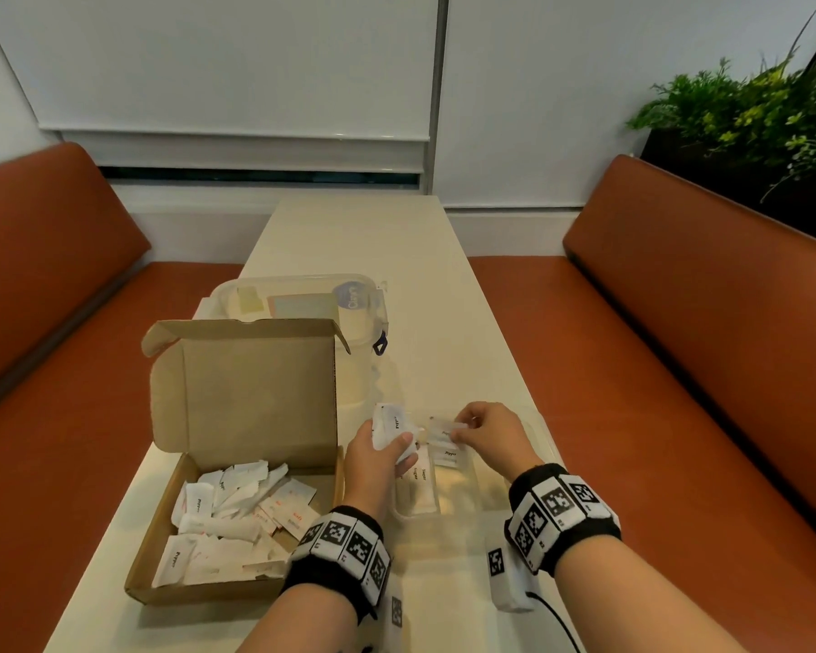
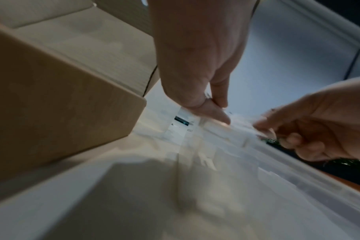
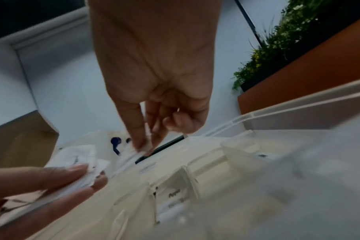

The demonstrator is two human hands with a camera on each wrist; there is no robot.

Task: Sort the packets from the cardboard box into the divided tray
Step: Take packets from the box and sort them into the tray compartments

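From the head camera I see my left hand (image 1: 376, 457) gripping a small bunch of white packets (image 1: 393, 428) just right of the open cardboard box (image 1: 236, 468), which holds a loose heap of them, while my right hand (image 1: 488, 438) pinches a single packet (image 1: 443, 428) above the clear divided tray (image 1: 545, 438), where a few packets already lie. My left wrist camera, blurred, shows thumb and fingers (image 2: 214, 112) closed on white paper beside the box wall (image 2: 58, 104). My right wrist camera shows fingertips (image 3: 141, 142) nipping a packet's edge over a compartment holding a pepper packet (image 3: 172, 203).
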